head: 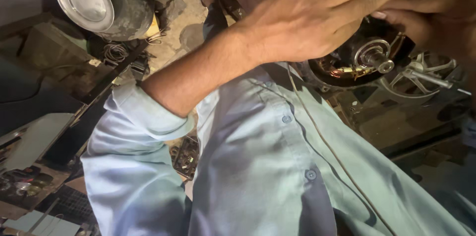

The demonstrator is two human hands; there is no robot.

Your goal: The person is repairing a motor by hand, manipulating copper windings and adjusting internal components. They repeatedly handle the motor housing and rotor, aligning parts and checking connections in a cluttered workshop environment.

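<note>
- The left hand [307,23] lies flat on the motor [364,55], fingers spread and stretched across its dark top, palm pressed to its near side; it is open, not clenched.
- The right hand [426,10] comes in from the upper right corner and touches the motor's far side, fingertips just under the left hand's fingers (whether it grips or only rests there cannot be told, as most of it is cut off by the frame edge).
- The motor sits between both hands, tilted toward the camera, showing a silver shaft [379,60] at its middle and copper windings [337,71] along its lower rim.
- Just right of the motor lies a pale spoked cover [421,85] with a thin metal rod [429,78] across it.
- Below the motor hangs the person's light blue shirt [258,166], sleeve rolled up on the left forearm, with a thin cord [322,137] running down the cloth.
- Far left of the motor, at the top edge, stands a dark pot [126,5] with a shiny round lid [84,0].
- Beneath the pot (on the cluttered floor) are loose wire coils [116,52].
</note>
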